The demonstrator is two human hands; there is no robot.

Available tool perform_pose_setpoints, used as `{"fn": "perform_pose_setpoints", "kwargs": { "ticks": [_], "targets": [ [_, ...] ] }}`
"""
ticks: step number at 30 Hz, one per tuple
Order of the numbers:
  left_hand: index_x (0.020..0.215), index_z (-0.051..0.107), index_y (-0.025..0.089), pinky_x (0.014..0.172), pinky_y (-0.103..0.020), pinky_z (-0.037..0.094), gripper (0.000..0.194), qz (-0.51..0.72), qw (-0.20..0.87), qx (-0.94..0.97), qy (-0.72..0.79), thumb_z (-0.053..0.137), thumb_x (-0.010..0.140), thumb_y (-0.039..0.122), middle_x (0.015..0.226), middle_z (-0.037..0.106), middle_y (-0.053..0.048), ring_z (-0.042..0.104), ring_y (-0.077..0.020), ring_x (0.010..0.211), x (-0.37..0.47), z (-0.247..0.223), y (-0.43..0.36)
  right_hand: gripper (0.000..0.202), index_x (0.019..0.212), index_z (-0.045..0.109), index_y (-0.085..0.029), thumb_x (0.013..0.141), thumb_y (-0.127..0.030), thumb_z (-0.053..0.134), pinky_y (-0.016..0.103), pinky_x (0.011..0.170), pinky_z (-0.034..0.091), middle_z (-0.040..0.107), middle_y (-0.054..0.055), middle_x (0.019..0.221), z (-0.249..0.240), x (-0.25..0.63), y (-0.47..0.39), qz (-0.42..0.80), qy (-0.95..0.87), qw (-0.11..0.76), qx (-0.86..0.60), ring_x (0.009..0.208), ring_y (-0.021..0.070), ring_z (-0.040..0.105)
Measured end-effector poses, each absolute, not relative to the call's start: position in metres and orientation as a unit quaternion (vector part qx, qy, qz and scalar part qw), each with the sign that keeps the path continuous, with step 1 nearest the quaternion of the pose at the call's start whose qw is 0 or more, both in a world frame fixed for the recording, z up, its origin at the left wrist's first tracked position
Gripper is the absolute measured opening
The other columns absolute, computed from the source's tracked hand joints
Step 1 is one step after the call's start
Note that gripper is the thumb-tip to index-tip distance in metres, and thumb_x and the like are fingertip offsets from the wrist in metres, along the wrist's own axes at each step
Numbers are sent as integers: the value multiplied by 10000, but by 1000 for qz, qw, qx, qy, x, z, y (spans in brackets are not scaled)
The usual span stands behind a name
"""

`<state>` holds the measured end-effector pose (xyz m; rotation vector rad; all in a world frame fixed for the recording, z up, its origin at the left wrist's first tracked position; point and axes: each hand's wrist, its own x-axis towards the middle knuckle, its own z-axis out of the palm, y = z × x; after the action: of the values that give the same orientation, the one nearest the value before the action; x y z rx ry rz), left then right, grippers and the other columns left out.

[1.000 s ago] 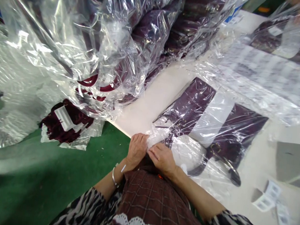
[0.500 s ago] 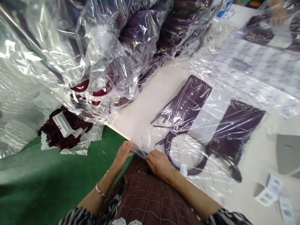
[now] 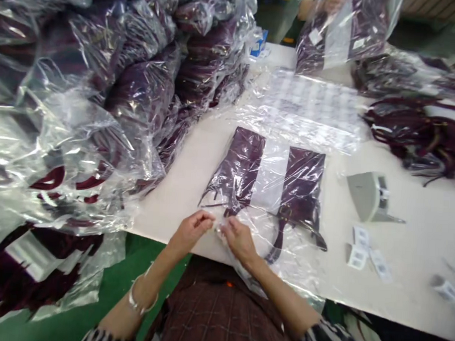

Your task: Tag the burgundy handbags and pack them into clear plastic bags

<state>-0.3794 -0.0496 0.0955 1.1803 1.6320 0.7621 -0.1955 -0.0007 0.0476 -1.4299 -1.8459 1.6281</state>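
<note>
In front of me on the table lies a clear plastic bag (image 3: 294, 271) holding a dark purple leather-like item (image 3: 304, 176), with two flat panels, a white strip (image 3: 269, 175) between them and a buckled strap (image 3: 279, 238). My right hand (image 3: 241, 241) pinches the bag's near edge. Close beside it, my left hand (image 3: 192, 232) has thumb and fingers pressed together at the same edge. Whatever is between the left fingertips is too small to make out. Loose plastic droops from the right hand toward my lap.
A large heap of plastic-wrapped purple goods (image 3: 140, 86) stands at left. Flat printed bags (image 3: 309, 108) lie beyond the item. To the right are a grey holder (image 3: 365, 194), paper labels (image 3: 360, 246) and purple straps (image 3: 421, 128). Across the table, another person's hand (image 3: 335, 3) holds a filled bag.
Both hands have come up from the table edge by my lap to over the table. The strap's round loop no longer lies spread out. Across the table, the other person's bag is now raised.
</note>
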Motion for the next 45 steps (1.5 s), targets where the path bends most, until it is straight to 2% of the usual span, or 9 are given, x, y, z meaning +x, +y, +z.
{"fn": "perform_pose_setpoints", "kwargs": {
  "ticks": [4, 8, 12, 17, 23, 28, 36, 41, 45],
  "targets": [
    [1292, 573, 183, 985, -380, 414, 472, 203, 318, 656, 653, 557, 851, 354, 1224, 654, -101, 578, -253, 1096, -383, 67, 31, 115, 821, 618, -194, 768, -292, 588, 307, 594, 554, 706, 17, 712, 27, -142, 72, 673, -469, 161, -549, 654, 187, 681],
    [947, 736, 222, 904, -381, 424, 205, 119, 303, 698, 638, 658, 781, 315, 855, 721, -58, 631, -259, 898, -384, 46, 69, 138, 805, 633, -192, 691, -266, 658, 306, 540, 561, 712, 14, 679, 4, -117, 97, 692, -436, 157, -554, 623, 189, 684],
    [848, 734, 249, 908, -355, 433, 155, 70, 312, 734, 599, 721, 758, 374, 879, 729, -32, 651, -234, 883, -389, 49, 65, 185, 894, 653, -189, 722, -252, 630, 289, 559, 559, 727, 16, 732, 0, -114, 91, 690, -440, 168, -549, 662, 185, 698],
    [1343, 526, 261, 1171, -508, 224, 692, 56, 226, 799, 554, 775, 699, 223, 1389, 558, -97, 428, -298, 1358, -399, 46, 36, 330, 1065, 676, -239, 752, -173, 596, 323, 676, 551, 701, -21, 711, 18, -112, 80, 631, -526, 170, -544, 691, 191, 682],
    [1158, 630, 180, 1173, -497, 262, 401, 78, 88, 816, 566, 504, 814, 19, 1239, 635, -119, 455, -262, 1340, -398, 30, 15, 484, 1314, 562, -234, 838, -236, 651, 377, 965, 450, 605, 102, 1311, 47, -132, 50, 313, -851, 213, -364, 1166, 244, 555],
    [1032, 670, 205, 1005, -436, 447, 169, 163, 23, 781, 602, 547, 919, 182, 1159, 669, -99, 555, -255, 1189, -414, 28, -19, 153, 959, 680, -220, 930, -234, 530, 345, 795, 419, 682, 57, 1028, 68, -168, 9, 245, -912, 253, -210, 878, 191, 546],
    [1240, 595, 241, 1012, -402, 486, 291, 226, 64, 774, 588, 479, 975, 213, 1255, 645, -76, 579, -204, 1177, -451, 29, -47, 238, 964, 680, -196, 981, -275, 456, 310, 784, 460, 682, 58, 893, 92, -208, -20, 390, -846, 236, -278, 843, 181, 582],
    [1029, 673, 221, 1034, -421, 481, 211, 208, 107, 807, 542, 469, 985, 251, 1214, 671, -71, 559, -211, 1231, -453, 25, -26, 243, 1118, 624, -191, 984, -209, 421, 262, 811, 491, 735, 70, 1025, 91, -216, -25, 421, -845, 165, -285, 922, 170, 674],
    [987, 683, 215, 1004, -405, 490, 223, 152, 190, 846, 475, 461, 973, 204, 1059, 718, -66, 612, -206, 1147, -457, 25, -8, 201, 1073, 602, -208, 941, -195, 451, 251, 631, 447, 742, 50, 890, 96, -217, -22, 368, -886, 35, -278, 755, 186, 686]
  ]
}}
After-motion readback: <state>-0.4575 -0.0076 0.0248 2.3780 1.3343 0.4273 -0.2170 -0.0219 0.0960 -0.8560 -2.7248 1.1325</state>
